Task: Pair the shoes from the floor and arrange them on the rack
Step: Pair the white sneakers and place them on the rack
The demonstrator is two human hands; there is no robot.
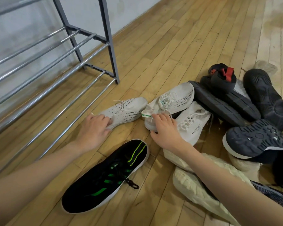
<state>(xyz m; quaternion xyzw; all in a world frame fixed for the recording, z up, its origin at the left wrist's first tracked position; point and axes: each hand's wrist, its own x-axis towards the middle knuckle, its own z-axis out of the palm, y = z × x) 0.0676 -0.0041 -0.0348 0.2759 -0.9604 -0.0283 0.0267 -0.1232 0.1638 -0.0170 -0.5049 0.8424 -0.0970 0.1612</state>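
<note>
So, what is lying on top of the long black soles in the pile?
A dark sandal with a red strap lies on top of the black soles. A pale shoe shows beside it; the uppers of the black shoes are hidden.

I'm looking down at a wood floor, narrow honey-coloured boards running diagonally from lower left toward upper right. Boards are showing scuffs and dull worn patches, and the far right strip is reading paler, washed out by light. A low wooden skirting strip is running along the base of the wall. The wall itself is looking pale grey-white, stained and mottled, with darker blotches low down near the floor. Light is coming across soft and even, throwing only faint shadows. No window is showing in my view. The head view is bending straight lines near the edges.
</note>
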